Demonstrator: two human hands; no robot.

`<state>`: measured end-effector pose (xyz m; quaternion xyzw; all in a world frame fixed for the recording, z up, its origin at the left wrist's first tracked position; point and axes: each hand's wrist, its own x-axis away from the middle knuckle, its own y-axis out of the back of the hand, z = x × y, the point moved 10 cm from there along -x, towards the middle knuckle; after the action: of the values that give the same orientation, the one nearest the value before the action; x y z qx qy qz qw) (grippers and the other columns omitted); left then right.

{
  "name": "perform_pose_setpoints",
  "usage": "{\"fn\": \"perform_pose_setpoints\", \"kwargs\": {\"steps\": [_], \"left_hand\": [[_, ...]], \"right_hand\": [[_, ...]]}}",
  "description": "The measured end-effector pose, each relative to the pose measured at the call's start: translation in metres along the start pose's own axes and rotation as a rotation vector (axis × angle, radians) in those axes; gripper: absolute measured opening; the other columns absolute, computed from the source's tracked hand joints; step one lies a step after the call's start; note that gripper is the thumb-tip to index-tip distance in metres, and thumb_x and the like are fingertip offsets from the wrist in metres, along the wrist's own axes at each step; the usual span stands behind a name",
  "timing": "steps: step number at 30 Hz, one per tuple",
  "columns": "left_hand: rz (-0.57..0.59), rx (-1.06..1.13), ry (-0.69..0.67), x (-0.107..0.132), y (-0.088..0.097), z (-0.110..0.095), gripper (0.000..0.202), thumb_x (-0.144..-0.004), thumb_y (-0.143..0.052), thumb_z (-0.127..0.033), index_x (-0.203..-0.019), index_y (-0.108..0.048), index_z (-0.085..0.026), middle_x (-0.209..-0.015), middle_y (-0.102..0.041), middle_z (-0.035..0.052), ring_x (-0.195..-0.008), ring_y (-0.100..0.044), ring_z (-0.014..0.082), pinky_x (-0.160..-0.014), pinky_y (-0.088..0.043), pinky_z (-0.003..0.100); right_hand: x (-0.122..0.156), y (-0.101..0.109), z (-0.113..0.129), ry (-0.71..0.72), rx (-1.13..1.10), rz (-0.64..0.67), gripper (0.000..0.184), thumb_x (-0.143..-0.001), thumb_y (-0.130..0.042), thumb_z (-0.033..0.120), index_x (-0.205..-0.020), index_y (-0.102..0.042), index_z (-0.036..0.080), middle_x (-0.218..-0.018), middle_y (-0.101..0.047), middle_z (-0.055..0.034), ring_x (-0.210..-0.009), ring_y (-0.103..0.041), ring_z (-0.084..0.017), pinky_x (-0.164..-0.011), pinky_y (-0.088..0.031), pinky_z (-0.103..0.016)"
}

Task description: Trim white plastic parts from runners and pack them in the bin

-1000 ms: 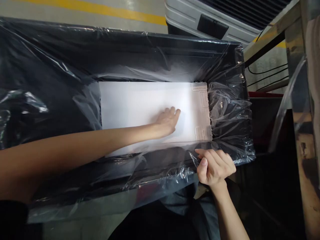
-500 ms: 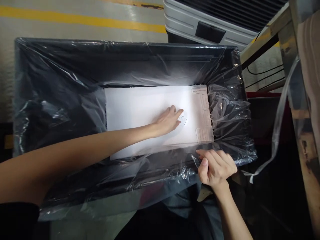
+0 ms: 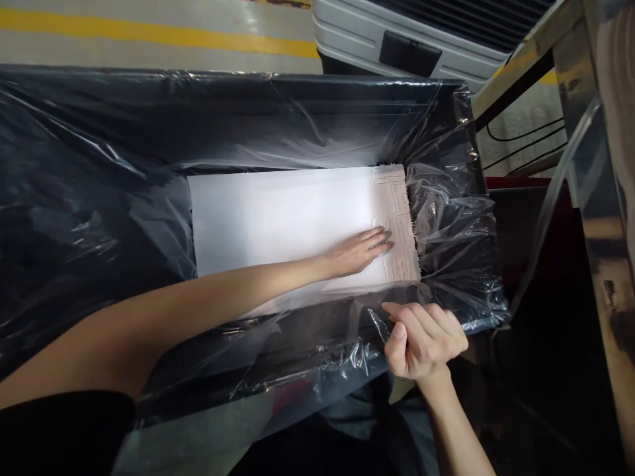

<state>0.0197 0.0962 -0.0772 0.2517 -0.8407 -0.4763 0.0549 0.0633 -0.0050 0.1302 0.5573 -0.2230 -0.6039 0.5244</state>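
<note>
A black bin (image 3: 347,82) lined with a clear plastic bag (image 3: 451,218) holds a white sheet (image 3: 278,211) on its bottom. Small white ribbed parts (image 3: 397,198) lie in a column at the sheet's right end. My left hand (image 3: 360,250) reaches into the bin, fingers stretched flat on the sheet and touching one small part beside that column. My right hand (image 3: 421,340) is closed on the plastic liner at the bin's near right rim.
A grey and white machine housing (image 3: 411,39) stands behind the bin. A metal frame post (image 3: 595,198) with a plastic strap rises at the right, black cables behind it. A yellow floor line (image 3: 149,33) runs at the back.
My left hand has slid rightward across the sheet, pushing a small white part up to the column at the right end. My right hand has kept its grip on the liner.
</note>
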Motion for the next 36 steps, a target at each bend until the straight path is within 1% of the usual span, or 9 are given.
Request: {"fn": "perform_pose_setpoints", "kwargs": {"steps": [2,4,6,9,16,26,28,32,36], "left_hand": [[-0.043,-0.002,-0.002,0.007,0.006,0.004,0.051,-0.104,-0.052,-0.014,-0.154,-0.051,-0.005,-0.168,-0.046,0.0253,-0.166,-0.032,0.0353,-0.134,-0.037,0.059],[-0.066,-0.021,0.01,0.013,0.011,0.011,0.052,-0.101,-0.054,-0.012,-0.152,-0.052,-0.002,-0.168,-0.043,0.0289,-0.167,-0.027,0.0389,-0.135,-0.034,0.064],[-0.044,-0.036,0.009,0.016,0.009,0.017,0.047,-0.101,-0.051,-0.01,-0.147,-0.057,-0.002,-0.166,-0.046,0.0287,-0.166,-0.031,0.0383,-0.134,-0.037,0.063],[-0.028,-0.057,-0.016,0.014,0.004,0.02,0.041,-0.106,-0.046,-0.011,-0.145,-0.061,-0.008,-0.162,-0.053,0.023,-0.163,-0.04,0.0329,-0.131,-0.044,0.059],[-0.07,-0.125,-0.016,0.002,0.003,0.012,0.036,-0.11,-0.048,-0.017,-0.142,-0.065,-0.019,-0.154,-0.062,0.0154,-0.152,-0.053,0.0306,-0.12,-0.055,0.05],[-0.039,-0.141,0.027,0.001,0.005,0.008,0.042,-0.109,-0.05,-0.019,-0.149,-0.062,-0.027,-0.156,-0.062,0.0131,-0.147,-0.055,0.0299,-0.116,-0.054,0.049],[-0.022,-0.121,-0.074,0.002,0.005,-0.007,0.047,-0.109,-0.05,-0.02,-0.156,-0.056,-0.027,-0.16,-0.059,0.0128,-0.151,-0.052,0.0295,-0.122,-0.049,0.049],[0.093,-0.059,-0.405,0.012,-0.005,-0.049,0.047,-0.111,-0.05,-0.025,-0.158,-0.054,-0.025,-0.169,-0.051,0.0075,-0.162,-0.04,0.0266,-0.135,-0.035,0.047],[0.12,0.038,-0.442,0.011,-0.012,-0.06,0.044,-0.109,-0.055,-0.022,-0.153,-0.06,-0.027,-0.168,-0.052,0.0058,-0.162,-0.041,0.025,-0.136,-0.034,0.046]], "right_hand": [[0.0,0.0,0.0,-0.005,-0.003,-0.003,0.028,-0.098,-0.046,0.023,-0.091,-0.074,0.022,-0.066,-0.07,0.0032,-0.055,-0.049,-0.015,-0.059,-0.026,-0.038],[0.0,0.0,0.0,-0.008,-0.002,-0.006,0.029,-0.098,-0.045,0.025,-0.091,-0.073,0.022,-0.066,-0.069,0.0037,-0.055,-0.049,-0.015,-0.058,-0.026,-0.038],[0.001,0.0,0.0,-0.011,0.006,-0.011,0.03,-0.099,-0.044,0.025,-0.092,-0.074,0.022,-0.065,-0.068,0.0044,-0.055,-0.049,-0.015,-0.058,-0.026,-0.038],[0.001,-0.001,0.0,-0.013,0.011,-0.016,0.031,-0.098,-0.044,0.026,-0.094,-0.074,0.021,-0.065,-0.068,0.0048,-0.054,-0.048,-0.015,-0.057,-0.025,-0.038],[0.0,-0.001,0.0,-0.034,0.017,-0.018,0.034,-0.1,-0.042,0.028,-0.093,-0.074,0.021,-0.064,-0.068,0.0051,-0.052,-0.047,-0.014,-0.057,-0.024,-0.038],[0.002,-0.001,0.0,-0.053,0.013,-0.023,0.036,-0.099,-0.04,0.029,-0.094,-0.074,0.02,-0.063,-0.068,0.0039,-0.052,-0.048,-0.013,-0.058,-0.023,-0.039],[0.002,-0.001,0.0,-0.054,0.011,-0.025,0.036,-0.1,-0.04,0.029,-0.094,-0.074,0.02,-0.063,-0.067,0.0041,-0.052,-0.048,-0.013,-0.058,-0.023,-0.039],[0.001,-0.001,0.0,-0.049,0.009,-0.019,0.038,-0.101,-0.038,0.03,-0.095,-0.074,0.02,-0.065,-0.068,0.0053,-0.052,-0.048,-0.013,-0.057,-0.023,-0.038],[0.0,-0.001,0.0,-0.05,0.007,-0.029,0.037,-0.1,-0.039,0.03,-0.093,-0.074,0.019,-0.064,-0.067,0.0043,-0.052,-0.047,-0.013,-0.058,-0.023,-0.039]]}}
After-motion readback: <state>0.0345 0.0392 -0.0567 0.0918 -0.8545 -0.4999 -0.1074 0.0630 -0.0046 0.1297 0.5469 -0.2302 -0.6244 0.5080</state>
